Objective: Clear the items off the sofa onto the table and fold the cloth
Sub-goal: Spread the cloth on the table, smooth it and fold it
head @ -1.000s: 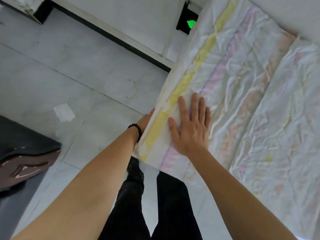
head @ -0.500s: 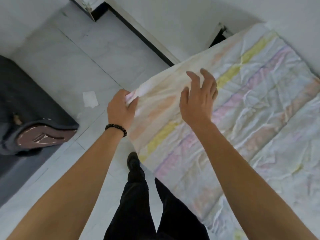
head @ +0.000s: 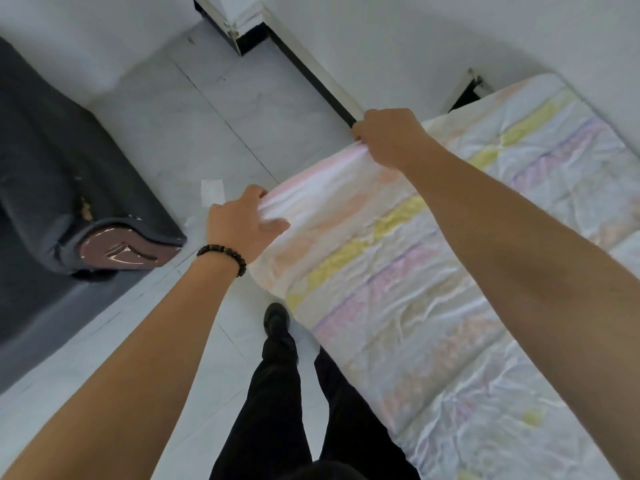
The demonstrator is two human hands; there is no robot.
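Cloth (head: 398, 289): one, pale with yellow, pink and purple stripes, wrinkled; spread flat at right, its near-left edge lifted off the surface by both hands.
Sofa (head: 45, 188): one, dark grey, at left, with a glossy brown arm end; well apart from cloth.
Floor (head: 221, 109): pale tiles between sofa and cloth; one white paper scrap (head: 212, 191) lies on it, near the left hand.
Right hand (head: 388, 138): one, closed, fingers curled under, pinching the far part of the raised cloth edge.
Left hand (head: 242, 225): one, closed on the near part of the same edge, thumb on top.
Bracelet (head: 223, 255): one, dark beads, on left wrist.
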